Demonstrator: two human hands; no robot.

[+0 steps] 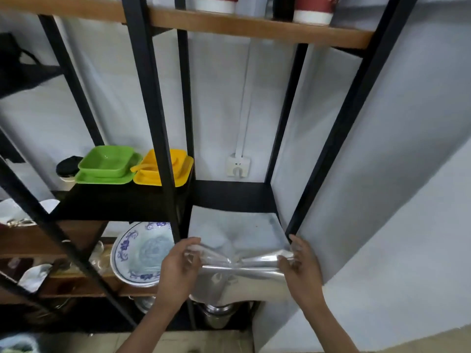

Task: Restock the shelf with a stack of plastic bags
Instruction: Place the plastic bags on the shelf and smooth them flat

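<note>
A stack of clear plastic bags lies partly on the black shelf board in the right bay of a black metal rack, its near end drooping over the front edge. My left hand grips the stack's near left corner. My right hand grips the near right corner, beside the rack's right front post. The film bunches and creases between the two hands.
In the left bay stand green square dishes, yellow dishes and a dark-lidded cup. A blue-patterned white bowl leans on the shelf below. Steel pots sit under the bags. Red paper cups are on the top wooden shelf. A wall socket is behind.
</note>
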